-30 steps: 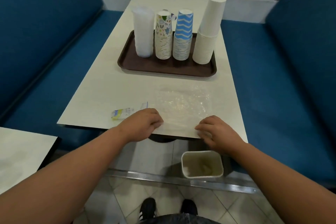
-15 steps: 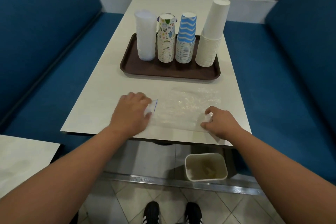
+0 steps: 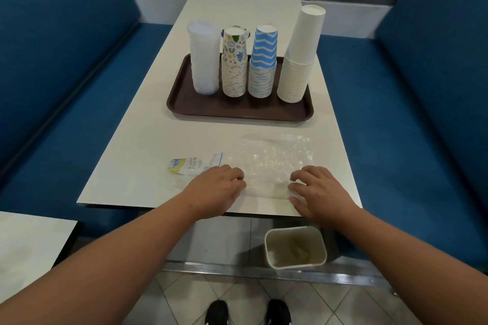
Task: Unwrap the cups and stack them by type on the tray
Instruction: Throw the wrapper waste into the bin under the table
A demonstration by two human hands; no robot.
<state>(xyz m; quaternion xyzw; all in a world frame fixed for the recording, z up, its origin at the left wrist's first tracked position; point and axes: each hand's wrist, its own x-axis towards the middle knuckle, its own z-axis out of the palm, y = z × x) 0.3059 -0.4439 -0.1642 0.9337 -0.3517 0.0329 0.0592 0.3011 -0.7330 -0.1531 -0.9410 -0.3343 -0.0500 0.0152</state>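
Four stacks of upside-down cups stand in a row on your brown tray (image 3: 239, 109), which sits in the middle of the cream surface (image 3: 148, 155): from left to right, a clear plastic stack (image 3: 203, 59), a stack printed with small colourful doodles (image 3: 234, 63), a blue and white zigzag stack (image 3: 262, 62), and a taller plain white stack (image 3: 301, 55) that leans a little to the right. The stacks stand close together. Nearer to you, a clear plastic wrapper (image 3: 266, 163) lies flat on the surface between the tray and the near edge, with its printed yellow and blue label end (image 3: 194, 165) pointing left. Your left hand (image 3: 215, 191) rests on the wrapper's near left part, fingers curled, the fingertips pressing down on the film. Your right hand (image 3: 320, 192) rests on the wrapper's near right corner, fingers bent and spread, touching the film; whether either grip actually pinches the plastic cannot be told. Blue padded benches (image 3: 412, 113) run along both sides. Below the surface's near edge, a small cream bin (image 3: 295, 247) stands on the tiled floor (image 3: 343, 303), and the toes of your black shoes (image 3: 248, 312) show at the bottom.
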